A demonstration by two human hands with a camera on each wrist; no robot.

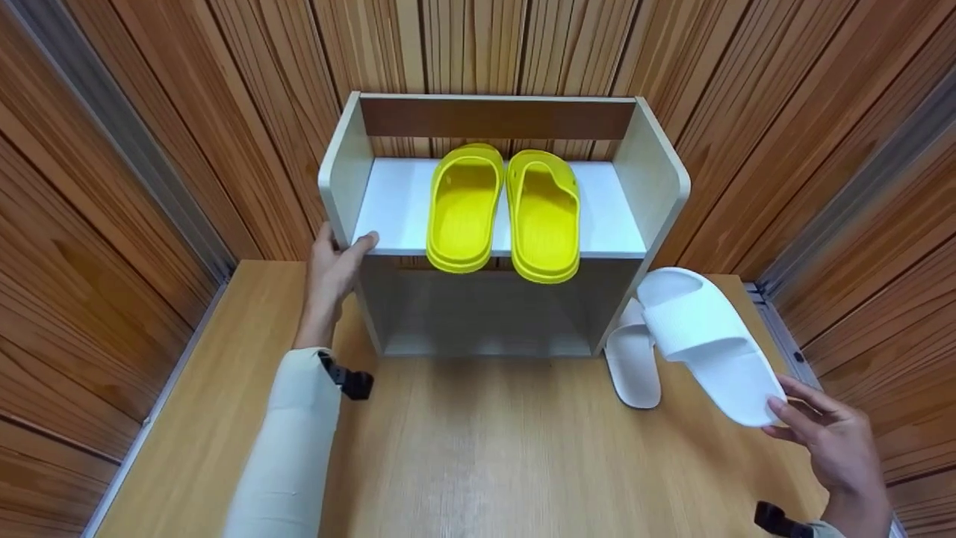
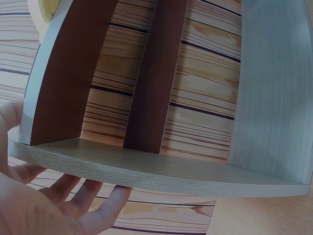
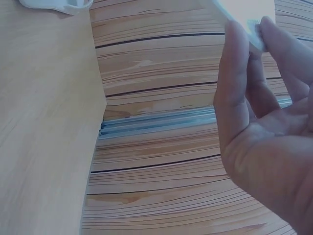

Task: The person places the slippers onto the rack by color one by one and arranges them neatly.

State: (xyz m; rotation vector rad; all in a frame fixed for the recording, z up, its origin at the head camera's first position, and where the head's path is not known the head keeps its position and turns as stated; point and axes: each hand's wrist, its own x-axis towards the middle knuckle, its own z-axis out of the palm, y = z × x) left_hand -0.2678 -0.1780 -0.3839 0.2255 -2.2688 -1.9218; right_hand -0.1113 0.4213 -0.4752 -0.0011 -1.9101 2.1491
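My left hand (image 1: 328, 270) grips the left side of a small two-tier shoe rack (image 1: 502, 118). In the left wrist view its thumb lies at the upper shelf's front edge and the fingers spread along the outside of the side panel (image 2: 146, 174). My right hand (image 1: 840, 437) pinches the heel end of a white slide sandal (image 1: 717, 347), held up with its toe toward the rack. Below and behind it, a second white slide (image 1: 633, 366) lies on the wooden surface, its toe part partly hidden. Two yellow clogs (image 1: 464, 213) sit side by side on the upper shelf, heels over the front edge.
The rack's lower compartment (image 1: 485, 314) faces forward under the clogs. Wood-plank walls (image 1: 478, 45) rise behind and on both sides. A metal rail (image 1: 792, 359) runs along the right edge of the wooden surface (image 1: 485, 448).
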